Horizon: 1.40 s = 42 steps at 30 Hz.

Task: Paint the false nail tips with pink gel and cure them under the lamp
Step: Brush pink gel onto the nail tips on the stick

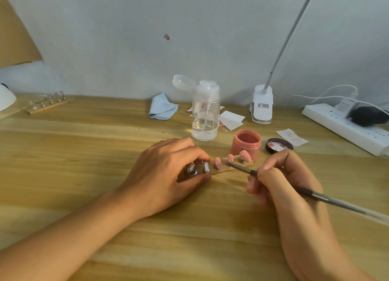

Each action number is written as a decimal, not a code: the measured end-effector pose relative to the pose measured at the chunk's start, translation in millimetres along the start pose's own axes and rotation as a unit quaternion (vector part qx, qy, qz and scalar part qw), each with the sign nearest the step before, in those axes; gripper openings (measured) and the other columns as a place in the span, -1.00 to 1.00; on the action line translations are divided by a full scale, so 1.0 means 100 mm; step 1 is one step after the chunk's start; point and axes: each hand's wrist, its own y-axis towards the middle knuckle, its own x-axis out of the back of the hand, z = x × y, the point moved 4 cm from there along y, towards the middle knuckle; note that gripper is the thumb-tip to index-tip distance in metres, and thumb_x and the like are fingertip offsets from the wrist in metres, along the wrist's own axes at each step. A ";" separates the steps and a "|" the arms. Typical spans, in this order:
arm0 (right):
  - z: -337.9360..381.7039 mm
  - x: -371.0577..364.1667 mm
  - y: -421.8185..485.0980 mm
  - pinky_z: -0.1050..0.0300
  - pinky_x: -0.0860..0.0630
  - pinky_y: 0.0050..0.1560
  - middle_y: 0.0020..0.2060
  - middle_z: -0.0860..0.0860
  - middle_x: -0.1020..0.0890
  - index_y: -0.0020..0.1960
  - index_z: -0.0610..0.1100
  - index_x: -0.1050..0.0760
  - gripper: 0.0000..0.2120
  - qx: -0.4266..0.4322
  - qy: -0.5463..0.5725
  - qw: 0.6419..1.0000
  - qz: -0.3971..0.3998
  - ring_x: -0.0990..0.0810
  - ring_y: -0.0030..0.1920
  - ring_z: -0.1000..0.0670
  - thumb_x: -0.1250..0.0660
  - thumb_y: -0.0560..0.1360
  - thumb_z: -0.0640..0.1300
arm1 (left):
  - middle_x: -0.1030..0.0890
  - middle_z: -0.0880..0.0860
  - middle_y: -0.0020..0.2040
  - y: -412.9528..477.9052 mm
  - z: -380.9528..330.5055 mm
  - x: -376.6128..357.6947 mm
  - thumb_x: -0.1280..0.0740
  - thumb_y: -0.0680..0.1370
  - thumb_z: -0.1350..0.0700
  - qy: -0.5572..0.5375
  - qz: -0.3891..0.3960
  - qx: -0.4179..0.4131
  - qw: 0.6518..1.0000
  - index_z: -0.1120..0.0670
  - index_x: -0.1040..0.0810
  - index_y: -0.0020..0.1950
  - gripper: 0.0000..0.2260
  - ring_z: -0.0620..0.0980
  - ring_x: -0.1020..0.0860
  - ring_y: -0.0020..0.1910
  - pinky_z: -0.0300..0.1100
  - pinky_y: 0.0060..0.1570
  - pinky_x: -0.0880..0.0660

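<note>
- False nail tips, three pink and two clear, stand on a cardboard strip between both hands.
- Left hand pinches the strip's left end, partly hiding it.
- Right hand grips a thin grey brush; its bristles, at the middle pink tip, are hard to make out.

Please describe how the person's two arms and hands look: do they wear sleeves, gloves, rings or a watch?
The left hand and the right hand wear no gloves, rings or bracelets. No watch shows. The left forearm and right forearm are bare to the frame edge, with no sleeve in view.
</note>
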 end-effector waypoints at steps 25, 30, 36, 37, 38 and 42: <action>0.03 0.00 -0.08 0.43 -0.36 -0.50 -0.53 -0.01 -0.59 -0.26 -0.23 -0.34 -0.70 0.039 0.035 0.998 0.024 -0.51 -0.47 0.20 -0.18 0.43 -0.60 | -0.49 -0.21 -0.13 0.00 0.01 -0.03 -0.40 0.46 -0.11 -0.009 0.007 -0.006 1.000 -0.12 -0.65 0.03 -0.81 -0.27 -0.42 -0.16 -0.44 -0.11 -0.30; 0.02 -0.05 -0.09 0.49 -0.36 -0.43 -0.53 0.03 -0.59 -0.29 -0.23 -0.36 -0.72 0.039 0.015 0.999 0.031 -0.51 -0.48 0.27 -0.21 0.38 -0.58 | -0.50 -0.18 -0.14 -0.01 0.00 -0.03 -0.46 0.43 -0.05 -0.001 0.002 -0.006 1.000 -0.11 -0.65 0.00 -0.83 -0.25 -0.42 -0.16 -0.34 -0.12 -0.34; 0.02 -0.05 -0.10 0.46 -0.34 -0.46 -0.49 0.02 -0.58 -0.33 -0.12 -0.40 -0.89 0.040 0.026 0.999 0.013 -0.50 -0.53 0.24 -0.27 0.18 -0.27 | -0.51 -0.16 -0.14 -0.01 0.01 -0.02 -0.41 0.44 -0.07 -0.014 0.002 -0.007 1.000 -0.08 -0.66 0.00 -0.82 -0.20 -0.43 -0.15 -0.33 -0.11 -0.34; 0.01 -0.05 -0.09 0.45 -0.34 -0.46 -0.48 0.02 -0.59 -0.35 -0.10 -0.41 -0.87 0.039 0.015 0.999 0.015 -0.49 -0.53 0.24 -0.31 0.21 -0.28 | -0.51 -0.16 -0.14 0.00 0.01 -0.03 -0.42 0.43 -0.06 -0.015 0.002 -0.008 1.000 -0.07 -0.66 0.00 -0.82 -0.19 -0.44 -0.15 -0.32 -0.11 -0.34; 0.01 -0.05 -0.09 0.44 -0.34 -0.47 -0.47 0.01 -0.59 -0.35 -0.10 -0.41 -0.80 0.040 0.008 0.999 0.015 -0.49 -0.53 0.24 -0.36 0.28 -0.35 | -0.51 -0.16 -0.14 0.00 0.01 -0.03 -0.43 0.43 -0.05 -0.016 0.002 -0.008 1.000 -0.07 -0.66 0.00 -0.82 -0.19 -0.45 -0.15 -0.32 -0.10 -0.35; 0.03 -0.04 -0.10 0.46 -0.34 -0.48 -0.50 0.01 -0.58 -0.29 -0.21 -0.37 -0.77 0.061 0.022 0.998 0.005 -0.51 -0.53 0.24 -0.33 0.36 -0.47 | -0.50 -0.17 -0.15 -0.01 0.02 -0.03 -0.41 0.43 -0.07 -0.017 0.000 -0.005 1.000 -0.09 -0.66 -0.01 -0.83 -0.22 -0.42 -0.16 -0.32 -0.10 -0.35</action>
